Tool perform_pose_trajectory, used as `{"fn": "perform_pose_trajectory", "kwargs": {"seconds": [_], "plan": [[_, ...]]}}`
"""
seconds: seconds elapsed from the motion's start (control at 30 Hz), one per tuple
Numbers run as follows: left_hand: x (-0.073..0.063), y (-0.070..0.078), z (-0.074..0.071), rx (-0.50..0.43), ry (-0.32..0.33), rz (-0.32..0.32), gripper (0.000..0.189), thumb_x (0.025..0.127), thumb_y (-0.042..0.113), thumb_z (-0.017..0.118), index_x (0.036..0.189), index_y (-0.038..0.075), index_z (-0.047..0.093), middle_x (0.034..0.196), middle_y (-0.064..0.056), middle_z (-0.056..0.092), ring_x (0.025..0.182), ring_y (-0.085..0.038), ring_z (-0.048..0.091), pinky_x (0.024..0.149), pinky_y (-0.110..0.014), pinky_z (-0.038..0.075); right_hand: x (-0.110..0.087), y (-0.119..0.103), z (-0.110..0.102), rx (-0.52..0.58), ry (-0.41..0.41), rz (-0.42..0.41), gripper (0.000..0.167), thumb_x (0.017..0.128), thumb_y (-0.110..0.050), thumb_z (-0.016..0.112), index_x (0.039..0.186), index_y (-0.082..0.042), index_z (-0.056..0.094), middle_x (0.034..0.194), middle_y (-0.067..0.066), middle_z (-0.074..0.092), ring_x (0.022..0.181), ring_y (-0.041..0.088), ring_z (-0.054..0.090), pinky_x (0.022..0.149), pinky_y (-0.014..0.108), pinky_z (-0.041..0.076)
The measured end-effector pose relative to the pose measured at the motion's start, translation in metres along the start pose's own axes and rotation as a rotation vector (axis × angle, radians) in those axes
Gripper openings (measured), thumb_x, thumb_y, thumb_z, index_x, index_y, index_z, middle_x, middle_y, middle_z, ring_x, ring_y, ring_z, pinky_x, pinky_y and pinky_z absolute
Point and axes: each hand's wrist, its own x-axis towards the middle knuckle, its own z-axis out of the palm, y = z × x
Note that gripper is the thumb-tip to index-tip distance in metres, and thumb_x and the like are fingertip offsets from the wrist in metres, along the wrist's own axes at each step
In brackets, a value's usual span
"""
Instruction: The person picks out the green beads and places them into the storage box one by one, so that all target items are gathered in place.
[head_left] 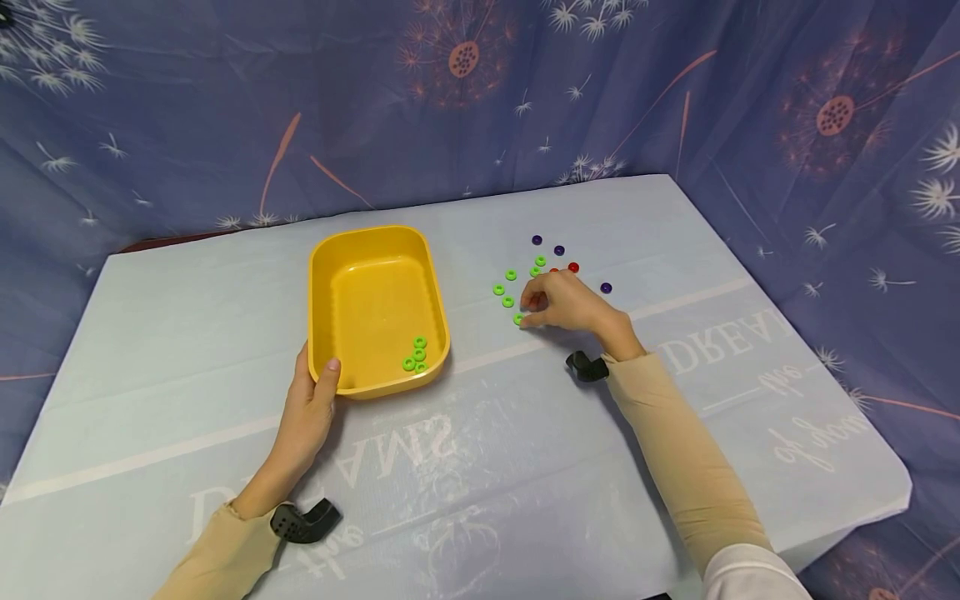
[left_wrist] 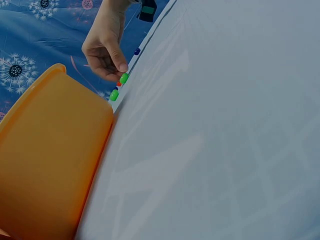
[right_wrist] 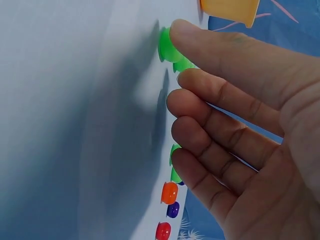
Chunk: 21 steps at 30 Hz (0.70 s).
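My left hand [head_left: 309, 408] grips the near left corner of a yellow plastic tub [head_left: 386, 287], its thumb over the rim. Several small green rings [head_left: 419, 355] lie in the tub's near right corner. On the table to the right, my right hand [head_left: 564, 302] is low over more loose rings, fingers loosely bent. Its thumb tip is at a green ring [head_left: 518, 319]; in the right wrist view the thumb overlaps that green ring [right_wrist: 169, 45] and the index fingertip is apart from the thumb. Whether the thumb touches the ring I cannot tell.
Beyond the right hand lie several green rings [head_left: 511, 275], a red ring [head_left: 573, 267] with another partly hidden, and dark purple rings [head_left: 558, 250]. A pale printed cloth [head_left: 480, 467] covers the table. A blue patterned curtain [head_left: 337, 100] hangs behind it.
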Motion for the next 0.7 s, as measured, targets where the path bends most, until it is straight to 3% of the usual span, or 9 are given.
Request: {"fn": "perform_pose_trajectory", "kwargs": {"seconds": [0.7], "plan": [[-0.0001, -0.0006, 0.0004, -0.002, -0.001, 0.008, 0.063, 0.108, 0.025, 0.039, 0.159, 0.006, 0.007, 0.161, -0.019, 0.02, 0.147, -0.032, 0.021, 0.118, -0.053, 0.018, 0.0015, -0.0008, 0.0062, 0.003, 0.004, -0.004, 0.024, 0.075, -0.012, 0.087, 0.093, -0.002, 0.074, 0.091, 0.007, 0.071, 0.083, 0.022, 0.062, 0.079, 0.035, 0.052]]}}
